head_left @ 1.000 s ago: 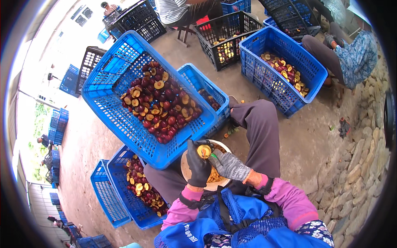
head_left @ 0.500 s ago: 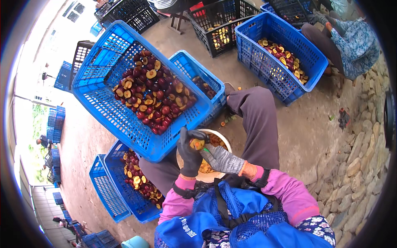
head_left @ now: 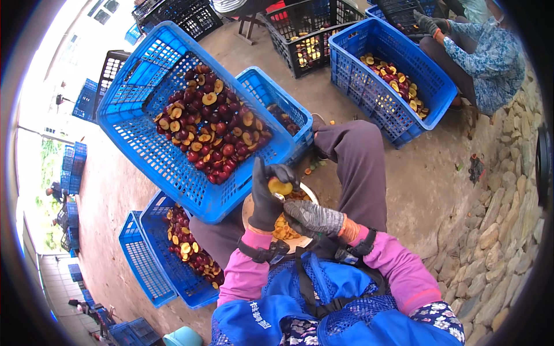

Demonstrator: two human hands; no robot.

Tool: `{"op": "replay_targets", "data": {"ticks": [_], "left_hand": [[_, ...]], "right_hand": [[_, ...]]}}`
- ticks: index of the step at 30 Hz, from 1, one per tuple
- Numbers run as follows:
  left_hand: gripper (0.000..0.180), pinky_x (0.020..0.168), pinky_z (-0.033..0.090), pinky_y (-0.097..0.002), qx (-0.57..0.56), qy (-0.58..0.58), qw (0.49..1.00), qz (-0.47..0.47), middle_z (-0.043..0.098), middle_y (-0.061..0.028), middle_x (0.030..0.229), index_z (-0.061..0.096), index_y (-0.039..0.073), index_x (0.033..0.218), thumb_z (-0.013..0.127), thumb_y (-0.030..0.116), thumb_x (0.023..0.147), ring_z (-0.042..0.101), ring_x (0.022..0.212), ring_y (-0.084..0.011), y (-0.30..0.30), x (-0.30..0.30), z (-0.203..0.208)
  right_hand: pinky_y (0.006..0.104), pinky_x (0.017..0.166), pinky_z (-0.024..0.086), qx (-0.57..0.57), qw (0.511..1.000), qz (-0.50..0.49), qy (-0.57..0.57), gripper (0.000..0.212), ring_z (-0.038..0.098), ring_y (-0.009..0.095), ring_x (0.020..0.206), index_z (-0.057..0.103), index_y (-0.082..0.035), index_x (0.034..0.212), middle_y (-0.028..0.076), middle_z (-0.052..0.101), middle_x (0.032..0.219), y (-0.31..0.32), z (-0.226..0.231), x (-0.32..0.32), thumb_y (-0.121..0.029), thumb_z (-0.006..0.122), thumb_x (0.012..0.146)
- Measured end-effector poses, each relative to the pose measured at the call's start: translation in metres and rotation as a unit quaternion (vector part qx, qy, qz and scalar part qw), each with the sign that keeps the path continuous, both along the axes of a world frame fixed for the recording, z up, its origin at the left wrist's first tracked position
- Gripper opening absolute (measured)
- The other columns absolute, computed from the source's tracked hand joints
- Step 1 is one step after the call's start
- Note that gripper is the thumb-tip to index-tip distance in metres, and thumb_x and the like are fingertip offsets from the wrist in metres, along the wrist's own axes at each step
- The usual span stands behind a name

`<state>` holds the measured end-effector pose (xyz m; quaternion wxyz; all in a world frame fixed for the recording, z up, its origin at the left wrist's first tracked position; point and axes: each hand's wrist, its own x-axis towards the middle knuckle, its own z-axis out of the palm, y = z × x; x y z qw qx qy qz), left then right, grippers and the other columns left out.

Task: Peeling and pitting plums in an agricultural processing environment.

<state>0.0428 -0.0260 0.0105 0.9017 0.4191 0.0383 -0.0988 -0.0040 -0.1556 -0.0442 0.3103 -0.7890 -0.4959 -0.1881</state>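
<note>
My left hand (head_left: 266, 199), in a black glove, is closed around a plum half (head_left: 280, 185) with its yellow cut face showing. My right hand (head_left: 316, 218), in a grey knitted glove, is closed on a small tool whose metal tip (head_left: 279, 196) meets the plum's lower edge. Its handle is hidden in my fingers. Both hands are over a pale round bucket (head_left: 311, 193) between my knees, which holds orange-brown scraps (head_left: 284, 229). Just beyond my left hand, a tilted blue crate (head_left: 156, 155) holds whole and halved plums (head_left: 216, 124).
Another blue crate (head_left: 277, 86) sits behind the tilted one. More plum halves fill a blue crate (head_left: 202, 297) at my left and one (head_left: 369, 86) at the far right, beside a seated person (head_left: 490, 63). A black crate (head_left: 294, 34) stands farther back. Stones (head_left: 490, 236) edge the right side.
The plum half's cut face has turned into clearer view. My right hand has dropped slightly and rolled, and the tool's green part no longer shows. The seated person's hands have risen.
</note>
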Motion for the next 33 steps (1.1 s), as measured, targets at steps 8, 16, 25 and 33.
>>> {"op": "replay_targets", "data": {"ticks": [8,16,25,33], "left_hand": [[0.031,0.06,0.046,-0.0282,0.092,0.08,0.983,0.136,0.052,-0.0077,0.076,0.052,0.005,0.081,0.048,0.035,0.09,0.052,0.07,-0.0181,0.101,-0.021,-0.003],[0.021,0.073,0.046,-0.0329,0.759,-0.097,0.639,0.084,0.061,-0.0158,0.088,0.063,-0.001,0.093,0.055,0.014,0.082,0.058,0.088,-0.0259,0.206,0.033,0.038],[0.034,0.078,0.046,-0.0428,0.819,-0.294,0.468,-0.154,0.056,-0.0119,0.106,0.06,0.01,0.104,0.058,0.014,0.07,0.056,0.094,-0.0297,0.139,0.184,-0.152],[0.037,0.067,0.048,-0.0423,0.879,-0.181,0.386,-0.216,0.055,-0.0114,0.102,0.053,0.01,0.11,0.058,0.023,0.076,0.059,0.084,-0.0291,0.147,0.192,-0.16]], "right_hand": [[0.0338,0.077,0.049,-0.078,0.988,0.091,-0.096,0.039,0.058,0.03,0.094,0.053,0.003,0.11,0.018,0.055,0.106,0.012,-0.03,-0.002,-0.013,0.056,0.074],[0.0482,0.06,0.044,-0.233,0.846,0.009,0.479,0.041,0.059,0.037,0.066,0.055,-0.005,0.1,0.02,0.06,0.07,0.044,-0.017,-0.007,-0.041,0.037,0.09],[0.0485,0.062,0.044,-0.166,0.776,-0.027,0.608,0.042,0.059,0.039,0.068,0.051,-0.005,0.101,0.022,0.059,0.07,0.044,-0.037,0.007,-0.043,0.04,0.089],[0.0368,0.047,0.044,-0.069,0.849,-0.04,0.523,0.029,0.057,0.027,0.055,0.053,-0.003,0.094,0.017,0.058,0.074,0.045,-0.086,-0.017,-0.03,0.047,0.089]]}}
